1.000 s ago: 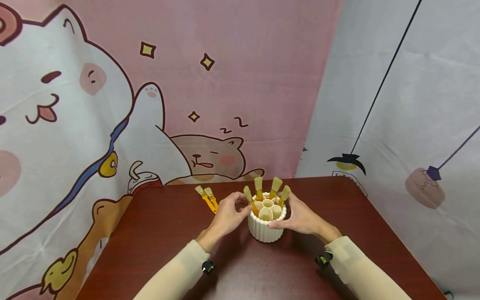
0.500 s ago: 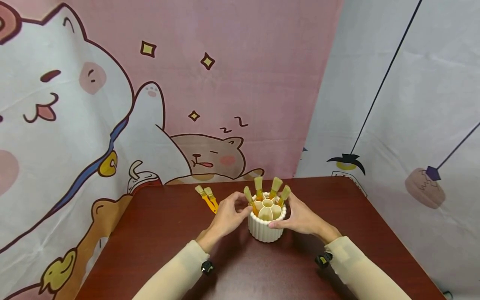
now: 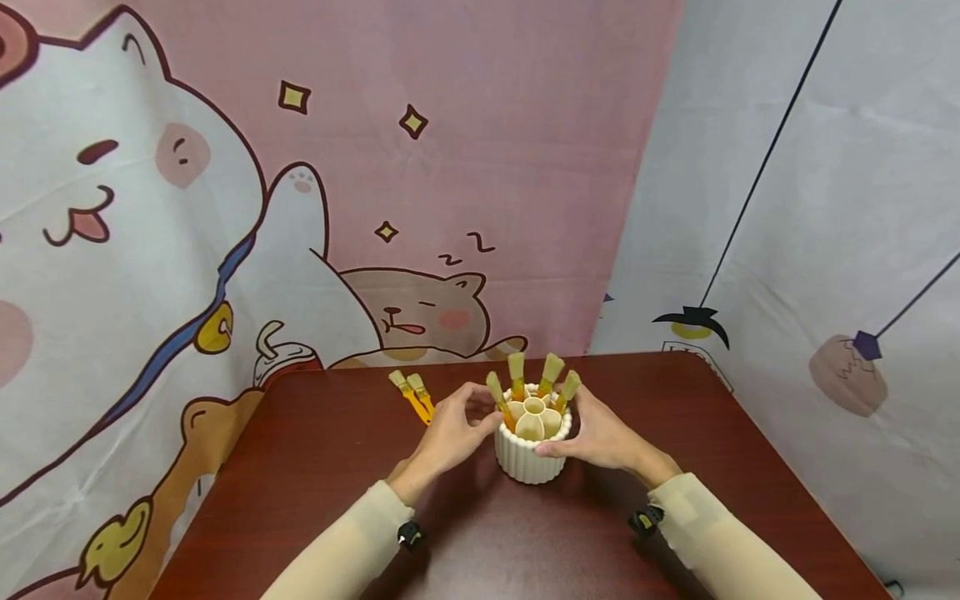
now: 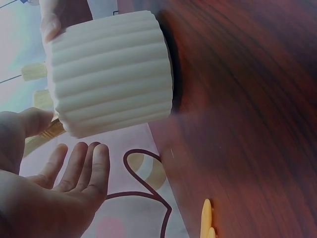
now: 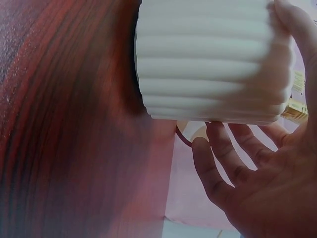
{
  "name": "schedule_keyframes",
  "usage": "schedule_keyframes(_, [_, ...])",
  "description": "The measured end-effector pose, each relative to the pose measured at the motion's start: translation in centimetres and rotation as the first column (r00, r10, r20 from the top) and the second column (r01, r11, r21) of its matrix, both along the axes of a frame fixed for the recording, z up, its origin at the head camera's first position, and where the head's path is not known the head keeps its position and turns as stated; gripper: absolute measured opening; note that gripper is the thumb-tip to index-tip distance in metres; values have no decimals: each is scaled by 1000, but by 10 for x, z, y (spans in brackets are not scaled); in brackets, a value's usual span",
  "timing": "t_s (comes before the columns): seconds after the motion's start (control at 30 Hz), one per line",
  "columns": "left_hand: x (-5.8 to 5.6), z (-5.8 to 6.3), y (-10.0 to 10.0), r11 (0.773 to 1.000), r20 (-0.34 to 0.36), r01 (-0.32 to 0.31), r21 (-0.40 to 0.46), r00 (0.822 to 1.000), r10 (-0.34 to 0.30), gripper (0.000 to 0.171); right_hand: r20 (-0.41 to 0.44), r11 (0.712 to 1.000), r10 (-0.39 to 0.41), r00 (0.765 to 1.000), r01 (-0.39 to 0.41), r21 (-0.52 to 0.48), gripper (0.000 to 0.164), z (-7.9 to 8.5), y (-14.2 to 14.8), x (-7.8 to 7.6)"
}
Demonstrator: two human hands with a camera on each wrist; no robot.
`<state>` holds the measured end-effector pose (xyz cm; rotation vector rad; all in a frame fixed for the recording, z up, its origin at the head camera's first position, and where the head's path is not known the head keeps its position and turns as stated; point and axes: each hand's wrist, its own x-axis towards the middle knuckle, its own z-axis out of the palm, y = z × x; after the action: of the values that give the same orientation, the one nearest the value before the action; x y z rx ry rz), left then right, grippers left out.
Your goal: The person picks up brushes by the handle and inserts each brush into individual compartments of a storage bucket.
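A white ribbed round holder point(image 3: 530, 463) with petal-shaped compartments stands on the table. Several paintbrushes point(image 3: 516, 367) with pale bristles lean bristle-up in its back and side compartments; the front ones show no brush. My right hand point(image 3: 606, 435) grips the holder from the right, thumb at the front rim and fingers along its far side, as the right wrist view shows. On the left, my left hand point(image 3: 452, 432) has its thumb tip at the rim beside the leftmost paintbrush point(image 3: 500, 398). In the left wrist view its loosely bent fingers point(image 4: 100, 163) stay off the holder point(image 4: 111, 74).
Two more paintbrushes point(image 3: 414, 395) with orange handles lie on the dark red wooden table point(image 3: 337, 467), left of my left hand. A cloth with cartoon animals point(image 3: 427, 317) hangs behind the table's back edge, and a pale cloth point(image 3: 787, 250) hangs on the right.
Both hands and the holder stay in place across the frames. Only a very slight shift of the head view shows.
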<state>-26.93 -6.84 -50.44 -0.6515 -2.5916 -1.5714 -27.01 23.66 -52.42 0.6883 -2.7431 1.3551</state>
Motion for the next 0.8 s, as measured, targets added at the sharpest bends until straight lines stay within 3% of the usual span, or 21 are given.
schedule_keyframes(0.33, [-5, -5, -13, 999, 24, -28, -32, 999, 29, 40, -15, 999, -40, 999, 40, 12, 123, 1, -3, 4])
schedule_keyframes(0.53, [-8, -7, -24, 994, -11, -79, -78, 997, 79, 40, -32, 995, -82, 996, 83, 50, 121, 1, -5, 7])
schedule_keyframes(0.8, [-12, -16, -38, 952, -81, -195, -237, 980, 180, 42, -77, 991, -102, 992, 108, 76, 116, 4, -12, 14])
